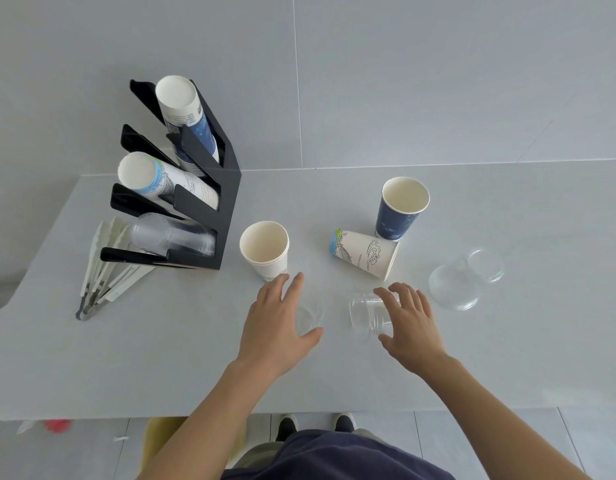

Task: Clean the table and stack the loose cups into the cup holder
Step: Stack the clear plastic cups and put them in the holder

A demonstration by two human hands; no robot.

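Note:
A black cup holder stands at the table's left with blue, white and clear cup stacks in its slots. Loose on the table: an upright white paper cup, a white cup on its side, an upright blue cup, a clear cup on its side, a clear cup under my left hand, and another clear cup lying at the right. My left hand hovers open over the small clear cup. My right hand is open with fingers spread over the sideways clear cup.
White tongs and wrapped utensils lie left of the holder near the table's left edge. The table's near edge runs just above my shoes. A grey wall stands behind the table.

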